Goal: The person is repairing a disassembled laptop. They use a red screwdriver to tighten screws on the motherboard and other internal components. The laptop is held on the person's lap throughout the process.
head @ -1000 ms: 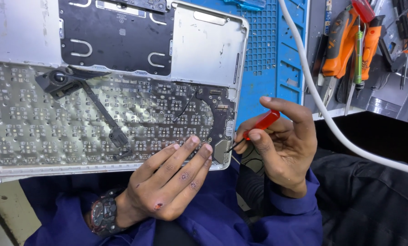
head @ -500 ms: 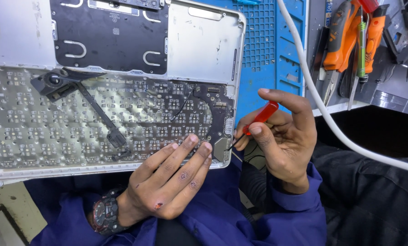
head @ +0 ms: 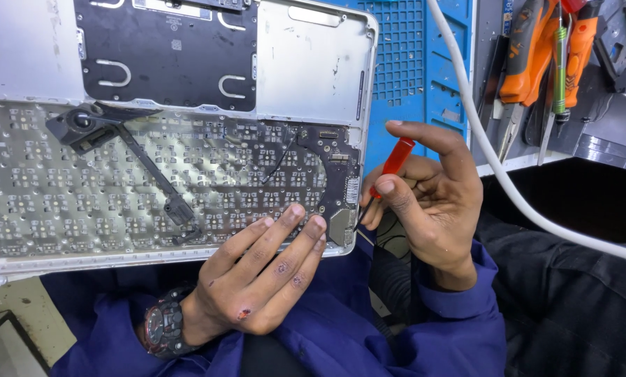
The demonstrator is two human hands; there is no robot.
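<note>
Over the blue bench mat point(head: 425, 77), your right hand point(head: 432, 202) is pinching a red-handled screwdriver point(head: 390, 171) whose tip is slanting down-left at the laptop case's point(head: 313, 63) near right corner, while your left hand point(head: 257, 279) is pressing flat, fingers extended, just beside it.

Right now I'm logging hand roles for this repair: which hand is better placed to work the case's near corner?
Right hand: it grips the red screwdriver, tip at the laptop case corner. The left hand lies flat, steadying the near edge.
</note>
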